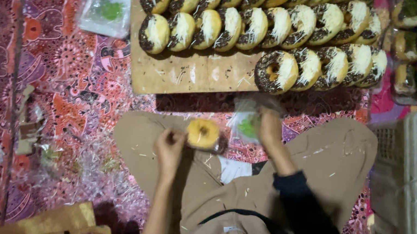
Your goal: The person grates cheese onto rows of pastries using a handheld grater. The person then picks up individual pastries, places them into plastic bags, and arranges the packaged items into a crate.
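Head view is showing the left hand [170, 147] pinching a plain yellow doughnut [202, 134] while the right hand [268, 129] is gripping a clear bag [246, 122] with a green label, below the wooden board [187, 75].

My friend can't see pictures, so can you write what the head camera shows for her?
A seated person's left hand holds a plain round doughnut while the right hand grips a clear plastic bag with a green patch. Ahead, a wooden board carries rows of chocolate-and-cheese-topped doughnuts on a patterned red cloth, and a crate of bagged doughnuts stands at right.
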